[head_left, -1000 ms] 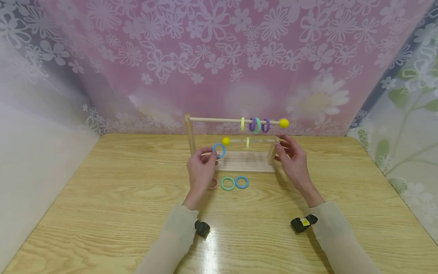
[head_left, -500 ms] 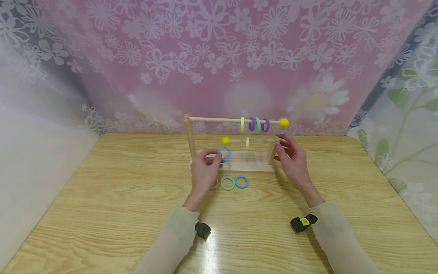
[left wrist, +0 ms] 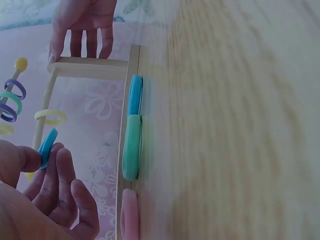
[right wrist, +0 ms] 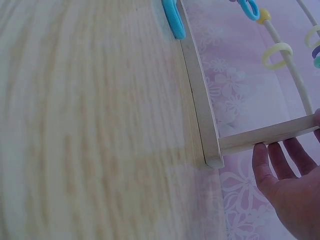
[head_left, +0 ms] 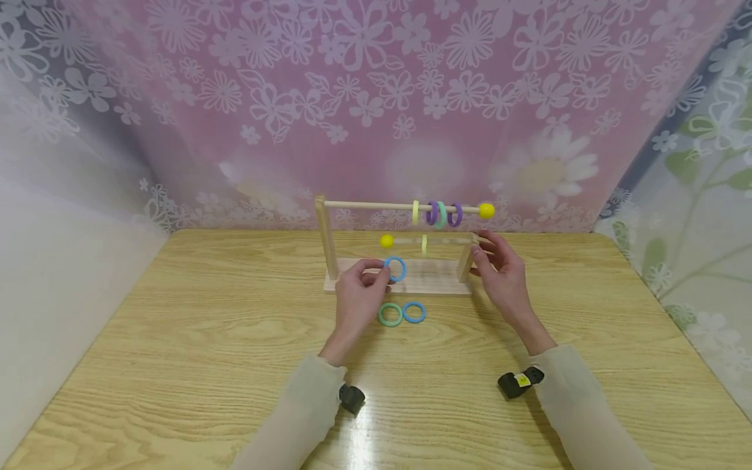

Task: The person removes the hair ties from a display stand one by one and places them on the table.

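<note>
My left hand (head_left: 361, 294) pinches a blue ring (left wrist: 47, 147) between thumb and fingertips, in front of the wooden stand (head_left: 435, 282) and below the yellow ball (head_left: 386, 241) that ends its lower rod. On that rod hangs one yellow ring (head_left: 424, 245). My right hand (head_left: 505, 281) holds the short post (head_left: 465, 262) near its top, thumb and fingers around it. Along the stand's front edge lie a green ring (head_left: 390, 324), another blue ring (head_left: 414, 321) and a pink ring (left wrist: 130, 215); the left hand hides the pink one in the head view.
The upper rod (head_left: 370, 205) runs from the tall post (head_left: 326, 238) to a yellow ball (head_left: 485, 211). It carries several rings, among them a yellow one (head_left: 415, 212) and a purple one (head_left: 431, 213). A flowered curtain (head_left: 376, 130) hangs behind the wooden table (head_left: 205, 339).
My left hand has moved right and slightly toward me with the blue ring, from beside the tall post to below the lower rod's ball, covering the pink ring. The right hand stays on the post.
</note>
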The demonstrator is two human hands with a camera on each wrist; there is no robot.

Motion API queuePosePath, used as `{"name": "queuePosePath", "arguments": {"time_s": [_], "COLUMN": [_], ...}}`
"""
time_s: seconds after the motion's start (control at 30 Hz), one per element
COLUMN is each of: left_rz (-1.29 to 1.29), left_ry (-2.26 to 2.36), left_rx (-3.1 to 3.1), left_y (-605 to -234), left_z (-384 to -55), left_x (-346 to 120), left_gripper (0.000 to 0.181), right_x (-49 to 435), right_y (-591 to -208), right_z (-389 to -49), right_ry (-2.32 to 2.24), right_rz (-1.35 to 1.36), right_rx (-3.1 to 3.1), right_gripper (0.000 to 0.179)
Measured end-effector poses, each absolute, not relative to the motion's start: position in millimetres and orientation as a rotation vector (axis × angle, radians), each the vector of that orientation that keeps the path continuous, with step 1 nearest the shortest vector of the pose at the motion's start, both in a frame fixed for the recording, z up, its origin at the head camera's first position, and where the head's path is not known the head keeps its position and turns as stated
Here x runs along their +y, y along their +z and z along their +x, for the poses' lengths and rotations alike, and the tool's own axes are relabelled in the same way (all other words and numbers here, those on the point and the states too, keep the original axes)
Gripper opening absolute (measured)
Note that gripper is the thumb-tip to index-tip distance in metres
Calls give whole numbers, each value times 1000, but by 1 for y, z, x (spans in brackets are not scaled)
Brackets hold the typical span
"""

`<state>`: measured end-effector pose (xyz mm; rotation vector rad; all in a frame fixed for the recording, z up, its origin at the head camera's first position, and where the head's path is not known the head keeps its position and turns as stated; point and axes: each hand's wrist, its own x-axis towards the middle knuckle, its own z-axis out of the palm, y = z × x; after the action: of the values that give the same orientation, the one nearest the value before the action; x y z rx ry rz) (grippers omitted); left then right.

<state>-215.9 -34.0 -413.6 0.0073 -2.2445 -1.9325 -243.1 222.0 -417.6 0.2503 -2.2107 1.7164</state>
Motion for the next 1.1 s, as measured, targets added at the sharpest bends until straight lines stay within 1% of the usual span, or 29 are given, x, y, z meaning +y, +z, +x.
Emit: {"name": "queuePosePath", "arguments": {"time_s": [0.6,1.1], "left_rz": [-87,-158], "left_ry": [-1910,-1959], "left_rx": [-2361,-2434], "left_y": [-413,-412], "left_z": [-213,-210], "left_x": [-23,-8], "left_gripper": [19,18], "right_x": [220,221], "right_y": [-416,-417], "right_z": [-245,-245], "right_ry": [1731,1724], "right_rz": [259,242], "right_rx": [-2199,-2197], "right_gripper": [43,42]}}
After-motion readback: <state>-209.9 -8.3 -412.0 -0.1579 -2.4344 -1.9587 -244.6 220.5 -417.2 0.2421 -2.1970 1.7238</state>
